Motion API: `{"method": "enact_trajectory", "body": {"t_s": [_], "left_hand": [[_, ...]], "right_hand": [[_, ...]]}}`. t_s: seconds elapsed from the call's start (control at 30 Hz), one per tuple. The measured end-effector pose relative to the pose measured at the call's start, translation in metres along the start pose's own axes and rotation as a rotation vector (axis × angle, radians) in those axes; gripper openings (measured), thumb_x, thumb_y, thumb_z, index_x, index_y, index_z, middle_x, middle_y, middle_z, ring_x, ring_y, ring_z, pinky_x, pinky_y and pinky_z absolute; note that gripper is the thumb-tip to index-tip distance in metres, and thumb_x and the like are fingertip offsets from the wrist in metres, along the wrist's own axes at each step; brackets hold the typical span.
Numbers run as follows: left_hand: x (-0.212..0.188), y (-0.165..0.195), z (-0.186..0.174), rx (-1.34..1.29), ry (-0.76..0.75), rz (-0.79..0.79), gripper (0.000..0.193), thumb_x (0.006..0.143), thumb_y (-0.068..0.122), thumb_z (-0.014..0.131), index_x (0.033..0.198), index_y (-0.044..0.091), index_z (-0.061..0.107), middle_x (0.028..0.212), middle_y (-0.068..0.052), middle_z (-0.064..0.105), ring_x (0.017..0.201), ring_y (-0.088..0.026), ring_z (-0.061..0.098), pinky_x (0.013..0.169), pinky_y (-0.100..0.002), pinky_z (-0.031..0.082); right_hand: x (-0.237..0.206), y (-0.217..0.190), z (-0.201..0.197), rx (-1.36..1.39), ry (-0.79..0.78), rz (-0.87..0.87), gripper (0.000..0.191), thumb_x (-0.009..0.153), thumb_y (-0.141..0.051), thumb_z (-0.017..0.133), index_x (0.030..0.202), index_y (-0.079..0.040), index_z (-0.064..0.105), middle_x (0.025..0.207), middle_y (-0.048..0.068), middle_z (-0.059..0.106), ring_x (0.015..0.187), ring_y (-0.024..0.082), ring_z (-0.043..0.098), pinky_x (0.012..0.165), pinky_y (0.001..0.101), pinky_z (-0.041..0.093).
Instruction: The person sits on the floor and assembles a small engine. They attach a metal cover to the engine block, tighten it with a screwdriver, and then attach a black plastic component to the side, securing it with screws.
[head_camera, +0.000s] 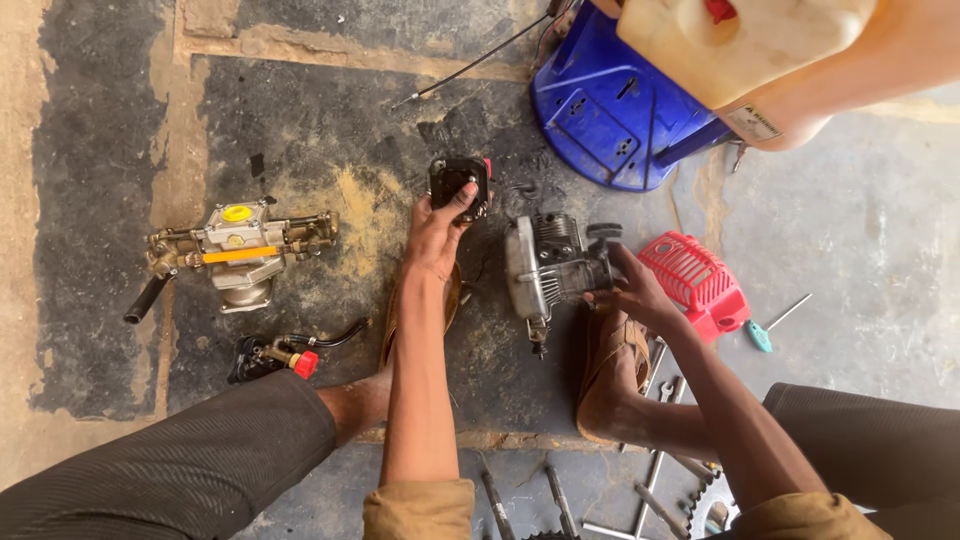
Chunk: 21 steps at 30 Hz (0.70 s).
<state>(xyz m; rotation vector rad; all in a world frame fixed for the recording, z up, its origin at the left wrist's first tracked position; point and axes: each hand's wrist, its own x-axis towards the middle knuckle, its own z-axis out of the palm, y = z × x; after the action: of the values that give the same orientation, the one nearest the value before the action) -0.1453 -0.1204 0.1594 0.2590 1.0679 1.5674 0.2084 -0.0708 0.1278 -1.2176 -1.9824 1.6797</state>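
At the left of the frame, on the dark, stained concrete floor (110, 300), we see a grey metal pump body with brass fittings, a yellow cap and an orange band (238, 250); a black handle sticks out from it toward the lower left. Just below it, lower in the frame, lies a small black part with a brass fitting, a red cap and a short black hose (283, 355).

Moving toward the middle, our left hand (437, 232) reaches up the frame with the arm straight, and its fingers are closed around a small black boxy part with a red tab (460, 185), holding it just above the floor. Beneath that forearm we see a brown sandal (449, 300).

Right of centre sits a small grey engine with cooling fins (548, 268), resting on the floor. Our right hand (632, 290) grips its dark right end, fingers curled onto it. Below the right hand is our other foot in a brown sandal (606, 375).

Just beside the right hand, further right, lies a red plastic slotted cover (695, 282), and near it a screwdriver with a teal handle (770, 325). Along the bottom edge we see loose metal spanners and rods (650, 490).

Upper right of the frame holds a blue plastic base (610, 110) under a cream plastic tank (740, 45).
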Motion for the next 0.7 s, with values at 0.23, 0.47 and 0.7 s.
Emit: {"method": "enact_trajectory", "body": {"t_s": [0.23,0.47,0.7], "left_hand": [[-0.016,-0.013,0.032,0.005,-0.055,0.0,0.048,0.076,0.026,0.09,0.112,0.002,0.07,0.105,-0.011,0.075,0.094,-0.02,0.072,0.08,-0.029,0.062],[-0.035,-0.022,0.087,-0.05,-0.003,0.029,0.041,0.078,0.027,0.085,0.109,0.004,0.07,0.099,-0.008,0.075,0.09,-0.014,0.071,0.078,-0.023,0.059],[-0.074,-0.029,0.138,-0.114,0.044,0.03,0.031,0.086,0.019,0.082,0.108,0.002,0.069,0.098,-0.005,0.072,0.084,-0.011,0.066,0.072,-0.026,0.051]], "right_hand": [[-0.019,0.035,-0.016,-0.514,0.042,0.075,0.089,0.07,-0.037,0.093,0.142,-0.009,0.047,0.126,0.019,0.066,0.12,0.037,0.062,0.1,0.0471,0.049],[-0.028,0.033,-0.021,-0.382,0.047,-0.151,0.086,0.072,-0.032,0.091,0.141,-0.005,0.047,0.135,0.019,0.062,0.125,0.04,0.06,0.099,0.0471,0.049],[-0.036,0.037,-0.027,-0.363,0.039,-0.044,0.088,0.067,-0.03,0.093,0.139,-0.008,0.047,0.132,0.016,0.064,0.12,0.036,0.064,0.096,0.0451,0.053]]}}
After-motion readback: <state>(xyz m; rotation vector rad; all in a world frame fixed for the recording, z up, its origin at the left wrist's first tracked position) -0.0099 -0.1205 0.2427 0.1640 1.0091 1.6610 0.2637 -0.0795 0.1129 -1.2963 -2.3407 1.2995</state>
